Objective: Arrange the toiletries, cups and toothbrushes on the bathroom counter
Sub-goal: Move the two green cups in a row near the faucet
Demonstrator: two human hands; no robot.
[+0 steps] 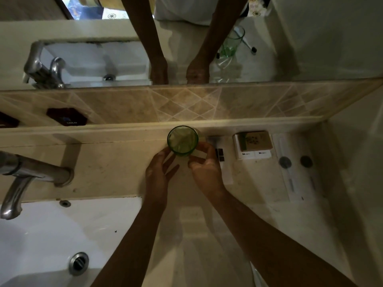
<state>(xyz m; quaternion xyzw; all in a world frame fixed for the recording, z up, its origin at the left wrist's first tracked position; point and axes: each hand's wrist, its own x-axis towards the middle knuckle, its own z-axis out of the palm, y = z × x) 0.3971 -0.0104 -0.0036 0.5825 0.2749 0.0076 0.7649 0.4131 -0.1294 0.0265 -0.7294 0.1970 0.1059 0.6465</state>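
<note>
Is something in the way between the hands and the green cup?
No, nothing visible is. The green cup stands on the counter by the back ledge, with the left hand and right hand right at its sides. The right hand's fingers curl near its base; whether they touch is unclear.

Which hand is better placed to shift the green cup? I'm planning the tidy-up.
Probably the right hand: its fingers curl beside the green cup, while the left hand lies open nearby.

We see both hands at a green cup (182, 140) standing upright on the worktop (116, 166) by the back ledge, the left hand (159, 172) open beside it, the right hand (205, 168) curled round it, small toiletry boxes (253, 145) lying to the right
</note>
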